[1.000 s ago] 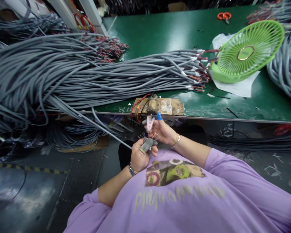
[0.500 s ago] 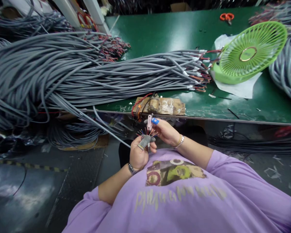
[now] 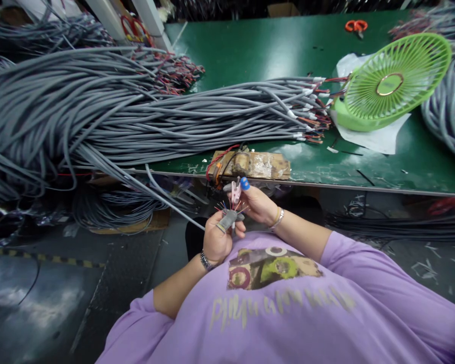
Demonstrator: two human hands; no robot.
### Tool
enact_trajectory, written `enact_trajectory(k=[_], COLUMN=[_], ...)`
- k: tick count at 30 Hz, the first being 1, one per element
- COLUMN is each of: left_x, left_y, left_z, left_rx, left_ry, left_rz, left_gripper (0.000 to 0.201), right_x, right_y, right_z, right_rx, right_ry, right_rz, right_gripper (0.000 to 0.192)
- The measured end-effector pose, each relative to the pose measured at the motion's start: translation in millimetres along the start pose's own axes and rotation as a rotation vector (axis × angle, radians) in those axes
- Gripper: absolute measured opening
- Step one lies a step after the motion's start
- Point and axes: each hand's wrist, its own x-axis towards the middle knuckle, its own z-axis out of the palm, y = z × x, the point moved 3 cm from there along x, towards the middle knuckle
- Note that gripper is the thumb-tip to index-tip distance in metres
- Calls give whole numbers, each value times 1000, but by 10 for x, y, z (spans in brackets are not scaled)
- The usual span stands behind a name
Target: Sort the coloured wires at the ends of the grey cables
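Close in front of my body, my left hand (image 3: 218,240) grips the end of a grey cable (image 3: 182,207). A grey wrap covers its thumb. Thin coloured wires (image 3: 231,205) fan out of the cable end, just above that thumb. Beside them, my right hand (image 3: 261,205) pinches a small pink clip (image 3: 235,192), which looks like a clothes peg. Its thumb wears a blue finger cover (image 3: 244,183). The clip sits right at the wire tips; whether it grips a wire is too small to tell.
Grey cables (image 3: 167,119) lie in a thick bundle across the green table (image 3: 258,45). A worn wooden block (image 3: 269,166) with red leads sits at the front edge. A green fan (image 3: 394,83) stands on the right, and orange-handled scissors (image 3: 355,26) lie behind it.
My right thumb has lifted and straightened a little. The pink clip has turned and now shows a spread, V-like shape. My left hand stays nearly where it was.
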Motion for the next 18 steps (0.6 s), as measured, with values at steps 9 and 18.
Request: enact_trajectory(k=[9, 18], left_x=[19, -69], left_y=[-45, -6], left_z=[-17, -22], left_rx=[31, 62], left_ry=[7, 7], left_rz=[-20, -1], left_gripper=[26, 27], right_x=[-11, -80], right_y=[-23, -38], right_z=[52, 35], right_rx=[106, 150], right_ry=[52, 19], right_rz=[33, 143], right_gripper=[48, 50])
